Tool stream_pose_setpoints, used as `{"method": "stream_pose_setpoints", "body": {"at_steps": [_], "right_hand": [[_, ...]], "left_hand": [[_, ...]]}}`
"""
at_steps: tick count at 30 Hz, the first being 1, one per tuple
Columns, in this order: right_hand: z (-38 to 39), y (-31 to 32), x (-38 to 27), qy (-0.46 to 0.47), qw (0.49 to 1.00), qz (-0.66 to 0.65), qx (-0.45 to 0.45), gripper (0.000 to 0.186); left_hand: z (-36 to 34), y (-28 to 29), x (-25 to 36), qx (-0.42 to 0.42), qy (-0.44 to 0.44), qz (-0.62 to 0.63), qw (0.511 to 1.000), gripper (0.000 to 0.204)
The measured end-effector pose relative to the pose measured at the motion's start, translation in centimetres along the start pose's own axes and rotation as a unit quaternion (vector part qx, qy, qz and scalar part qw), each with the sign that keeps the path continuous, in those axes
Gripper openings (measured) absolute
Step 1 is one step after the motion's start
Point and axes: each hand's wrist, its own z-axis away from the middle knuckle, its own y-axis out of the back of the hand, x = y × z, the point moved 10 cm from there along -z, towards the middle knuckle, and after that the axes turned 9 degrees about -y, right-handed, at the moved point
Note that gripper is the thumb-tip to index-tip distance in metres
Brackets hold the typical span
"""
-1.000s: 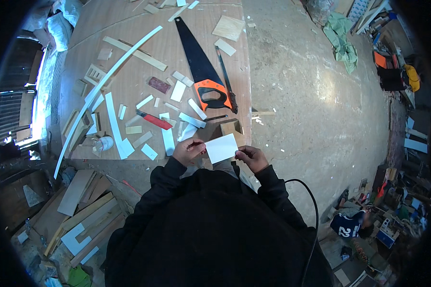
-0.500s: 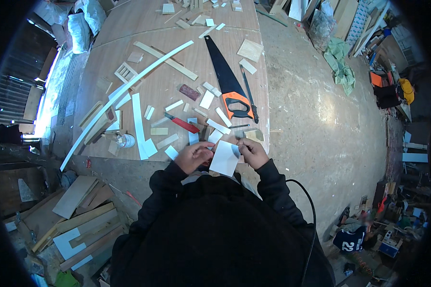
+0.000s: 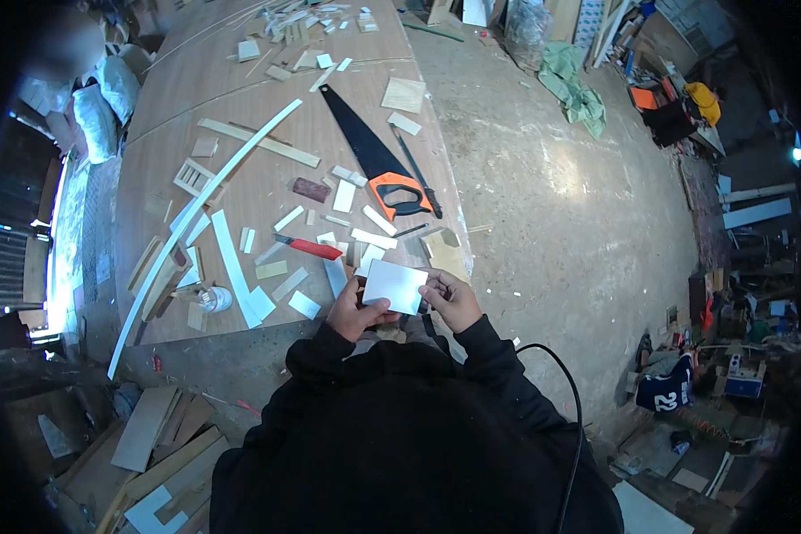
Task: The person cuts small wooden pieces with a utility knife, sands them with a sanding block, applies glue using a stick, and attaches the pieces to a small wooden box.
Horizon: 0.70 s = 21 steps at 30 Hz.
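A small white rectangular panel [image 3: 395,286] is held flat in front of my chest, just off the near edge of a large plywood sheet [image 3: 240,107]. My left hand [image 3: 354,311] grips its left edge and underside. My right hand [image 3: 452,300] pinches its right edge. Just beyond the panel lie a red utility knife [image 3: 309,247], several short white strips [image 3: 374,238] and a tan wooden block [image 3: 445,251]. A black handsaw with an orange handle [image 3: 374,165] lies farther out on the sheet.
A long white curved strip [image 3: 196,218] crosses the sheet's left half, beside a small wooden lattice [image 3: 193,176]. Wood offcuts pile at lower left [image 3: 142,427]. A black cable [image 3: 570,392] runs by my right arm. Concrete floor [image 3: 561,222] lies to the right, with clutter along its far edge.
The view has tilted so the plywood sheet sits higher and larger in frame. Both hands still hold the white panel, which has turned slightly and stays near my chest.
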Motion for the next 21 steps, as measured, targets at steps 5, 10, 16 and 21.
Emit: {"method": "stream_pose_setpoints", "body": {"at_steps": [5,10,16,21], "right_hand": [[1.8,3.8,0.6,0.008,0.992,0.122,0.029,0.035],[3.2,5.5,1.6,0.040,0.985,0.166,0.016,0.036],[5.6,9.1,4.6,0.057,0.983,0.170,-0.047,0.035],[7.9,13.2,6.3,0.006,0.984,0.130,-0.125,0.037]], "left_hand": [[0.3,-4.7,2.3,-0.067,-0.161,-0.374,0.911,0.078],[1.8,-9.9,1.1,-0.121,-0.287,-0.622,0.718,0.092],[2.8,-15.0,-5.0,-0.098,-0.250,-0.655,0.706,0.082],[4.7,-15.7,-8.9,0.028,-0.208,-0.643,0.737,0.082]]}}
